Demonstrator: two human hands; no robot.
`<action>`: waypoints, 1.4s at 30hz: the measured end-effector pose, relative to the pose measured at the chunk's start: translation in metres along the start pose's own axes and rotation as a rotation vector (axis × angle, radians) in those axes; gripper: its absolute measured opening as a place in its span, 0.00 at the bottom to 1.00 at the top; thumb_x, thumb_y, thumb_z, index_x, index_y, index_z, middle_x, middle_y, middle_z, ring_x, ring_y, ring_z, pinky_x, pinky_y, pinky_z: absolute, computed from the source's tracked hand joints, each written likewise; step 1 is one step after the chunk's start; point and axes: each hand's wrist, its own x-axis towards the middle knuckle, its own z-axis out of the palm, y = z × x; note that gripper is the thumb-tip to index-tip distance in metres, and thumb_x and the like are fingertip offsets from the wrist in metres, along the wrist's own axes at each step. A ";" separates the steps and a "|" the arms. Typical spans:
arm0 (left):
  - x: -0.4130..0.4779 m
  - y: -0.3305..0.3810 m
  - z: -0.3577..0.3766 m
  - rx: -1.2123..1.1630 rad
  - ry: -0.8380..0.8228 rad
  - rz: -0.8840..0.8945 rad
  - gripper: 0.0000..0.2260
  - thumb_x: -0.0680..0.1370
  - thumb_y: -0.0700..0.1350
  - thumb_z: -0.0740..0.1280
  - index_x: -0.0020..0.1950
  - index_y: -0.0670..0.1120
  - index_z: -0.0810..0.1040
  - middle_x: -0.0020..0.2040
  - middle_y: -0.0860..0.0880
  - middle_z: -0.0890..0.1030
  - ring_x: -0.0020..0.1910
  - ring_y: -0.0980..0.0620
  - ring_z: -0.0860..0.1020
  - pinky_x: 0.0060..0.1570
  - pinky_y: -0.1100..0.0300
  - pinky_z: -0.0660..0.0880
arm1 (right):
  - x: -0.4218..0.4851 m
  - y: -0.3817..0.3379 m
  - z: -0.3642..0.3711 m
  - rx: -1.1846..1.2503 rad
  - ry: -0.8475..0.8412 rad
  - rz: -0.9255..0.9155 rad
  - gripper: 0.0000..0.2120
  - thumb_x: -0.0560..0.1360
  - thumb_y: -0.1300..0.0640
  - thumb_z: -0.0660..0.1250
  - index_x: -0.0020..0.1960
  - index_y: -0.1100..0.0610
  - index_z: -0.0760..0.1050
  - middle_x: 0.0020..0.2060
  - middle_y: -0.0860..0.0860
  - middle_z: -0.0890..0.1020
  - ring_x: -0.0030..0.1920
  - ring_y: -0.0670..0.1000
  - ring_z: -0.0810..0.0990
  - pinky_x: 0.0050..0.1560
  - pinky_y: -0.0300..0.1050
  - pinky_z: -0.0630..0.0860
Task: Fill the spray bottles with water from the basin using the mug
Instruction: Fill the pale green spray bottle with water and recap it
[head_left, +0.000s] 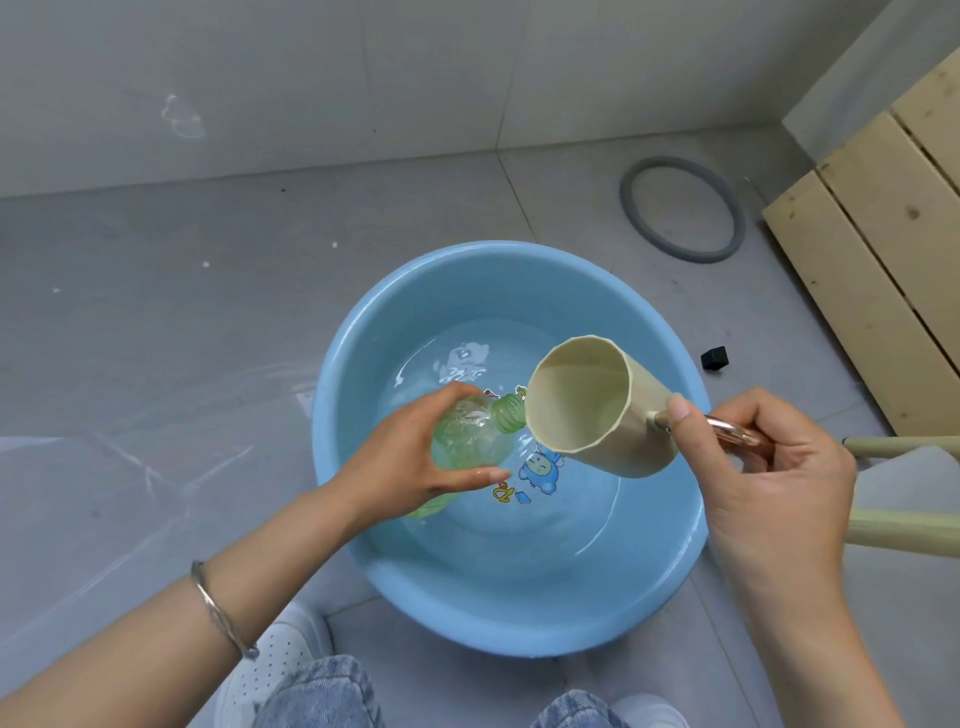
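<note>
bottle: green translucent spray bottle (470, 441) with no spray head on it, tilted over the basin, threaded neck pointing up and right, just beside the mug's rim; water shows inside it.
mug: beige mug (597, 405) tipped on its side above the basin, open mouth facing left toward the bottle's neck; a little liquid sits low inside; its copper-coloured loop handle points right.
left hand: left hand (415, 457) wrapped around the bottle's body, fingers curled over the top, thumb underneath; a silver bangle (221, 616) sits on the forearm.
right hand: right hand (769, 467) pinching the mug's handle, thumb tip pressed at the handle's root against the mug wall, other fingers curled under.
basin: round blue basin (452, 587) on the floor, shallow clear water in it, cartoon prints on the bottom.
floor: grey tiles (156, 338), wet streaks at the left.
near the basin: grey ring (636, 218) lying flat beyond it; small black block (714, 357) to its right; pale wooden slats (872, 249) at far right; two pale green tubes (904, 532) behind the right hand.
person: jeans-clad knees (317, 696) and white shoes (283, 649) at the bottom edge.
</note>
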 end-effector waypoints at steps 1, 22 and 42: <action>0.000 0.000 0.000 0.001 0.003 0.001 0.23 0.63 0.70 0.71 0.54 0.71 0.68 0.54 0.69 0.76 0.55 0.65 0.75 0.55 0.68 0.70 | 0.000 -0.002 0.001 -0.016 -0.002 -0.018 0.16 0.68 0.56 0.70 0.28 0.56 0.66 0.27 0.49 0.70 0.27 0.42 0.67 0.30 0.28 0.62; 0.000 -0.003 0.000 0.034 0.025 0.017 0.27 0.63 0.69 0.72 0.58 0.67 0.68 0.54 0.69 0.74 0.56 0.63 0.74 0.57 0.67 0.70 | -0.005 -0.025 0.000 -0.291 0.006 -0.306 0.16 0.71 0.50 0.68 0.30 0.56 0.68 0.32 0.43 0.72 0.34 0.50 0.69 0.37 0.47 0.64; 0.000 -0.003 0.001 0.025 0.023 -0.016 0.25 0.62 0.71 0.71 0.55 0.73 0.67 0.54 0.73 0.74 0.56 0.65 0.74 0.56 0.68 0.70 | -0.005 -0.029 0.001 -0.474 0.025 -0.544 0.16 0.71 0.57 0.70 0.29 0.62 0.70 0.25 0.53 0.71 0.34 0.52 0.63 0.43 0.45 0.61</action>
